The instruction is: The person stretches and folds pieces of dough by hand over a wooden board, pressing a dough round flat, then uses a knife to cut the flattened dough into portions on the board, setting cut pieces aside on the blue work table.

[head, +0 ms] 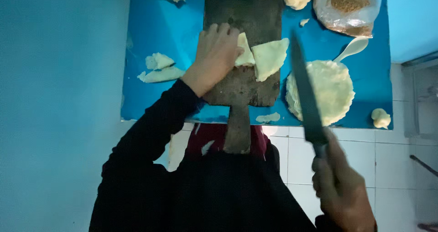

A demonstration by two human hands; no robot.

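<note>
My left hand (214, 56) lies flat on a dark wooden cutting board (255, 13), its fingers pressing a pale flat piece of dough (245, 52). A second cut piece of dough (270, 58) sits just right of it on the board. My right hand (344, 188) is raised off the table and grips the handle of a long dark knife (305, 93), whose blade points up over the table, away from the board.
The board rests on a blue table (164, 22). A stack of round flat dough sheets (328, 93) with a white spoon (352, 47) lies to the right. Dough scraps (159, 68) lie left, a dough lump (381, 118) far right, a plastic bag of brown crumbs (349, 4) behind.
</note>
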